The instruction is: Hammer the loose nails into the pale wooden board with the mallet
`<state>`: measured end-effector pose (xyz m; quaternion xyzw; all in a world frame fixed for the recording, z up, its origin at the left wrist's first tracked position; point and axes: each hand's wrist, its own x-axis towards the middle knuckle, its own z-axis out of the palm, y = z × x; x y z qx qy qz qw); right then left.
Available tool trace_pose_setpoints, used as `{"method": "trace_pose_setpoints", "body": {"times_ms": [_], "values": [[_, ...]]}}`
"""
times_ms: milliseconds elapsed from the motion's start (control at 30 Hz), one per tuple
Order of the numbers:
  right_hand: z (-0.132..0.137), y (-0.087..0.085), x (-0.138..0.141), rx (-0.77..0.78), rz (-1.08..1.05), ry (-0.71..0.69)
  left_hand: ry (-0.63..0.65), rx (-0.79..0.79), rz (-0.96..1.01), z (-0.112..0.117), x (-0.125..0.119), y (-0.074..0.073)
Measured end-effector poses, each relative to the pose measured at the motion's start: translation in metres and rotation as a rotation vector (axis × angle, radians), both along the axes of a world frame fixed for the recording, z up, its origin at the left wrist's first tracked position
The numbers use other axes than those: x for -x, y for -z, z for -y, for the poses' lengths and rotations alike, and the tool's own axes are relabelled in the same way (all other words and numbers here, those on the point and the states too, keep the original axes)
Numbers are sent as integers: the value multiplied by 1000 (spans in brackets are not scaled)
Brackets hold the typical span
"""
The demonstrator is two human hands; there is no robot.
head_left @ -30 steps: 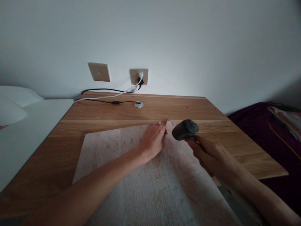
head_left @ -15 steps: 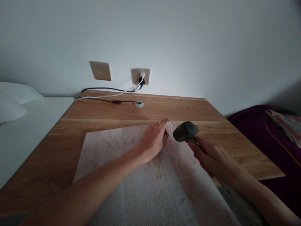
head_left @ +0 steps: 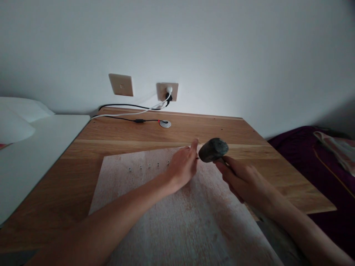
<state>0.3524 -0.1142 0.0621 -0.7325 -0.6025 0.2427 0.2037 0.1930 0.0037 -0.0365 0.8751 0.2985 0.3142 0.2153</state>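
My right hand (head_left: pixel 244 179) is wrapped round the handle of a hammer (head_left: pixel 213 150) with a thick dark head. The head is just right of my left hand's fingertips, over the board's far right part. My left hand (head_left: pixel 181 168) rests on a pale, whitish-brown board (head_left: pixel 166 225), its fingers closed in a pinch. A tiny bit shows between these fingers and the hammer head, too small to name. Left of my left hand, several small metal fittings (head_left: pixel 149 165) stand in a row along the board's far edge.
The board lies on a wooden desktop (head_left: pixel 191 129) against the wall. Black and white cables (head_left: pixel 130 113) run along its back to a wall socket (head_left: pixel 174 88). A white surface (head_left: pixel 55 138) adjoins on the left; purple fabric (head_left: pixel 299 147) lies on the right.
The hammer head has moved left and slightly up, closer to my left hand's fingertips. My left hand stays at nearly the same spot on the board. The view has shifted slightly.
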Motion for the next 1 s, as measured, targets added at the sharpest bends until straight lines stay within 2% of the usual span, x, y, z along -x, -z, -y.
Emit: {"method": "trace_pose_setpoints", "body": {"times_ms": [100, 200, 400, 533, 700, 867, 1000], "values": [[1, 14, -1, 9, -2, 9, 22, -3, 9, 0, 2, -1], [13, 21, 0, 18, -60, 95, 15, 22, -4, 0, 1, -1], [29, 17, 7, 37, -89, 181, -52, 65, -42, 1, -3, -5], [22, 10, -1, 24, -63, 129, -43, 60, -30, 3, 1, -10], [5, -1, -4, -41, -52, 69, -37, 46, -52, 1, 1, -7], [-4, 8, 5, 7, -52, 45, -13, 4, -47, 1, 2, -4], [13, 18, 6, -13, -153, 163, 11, 15, -3, 5, 5, -10]]}}
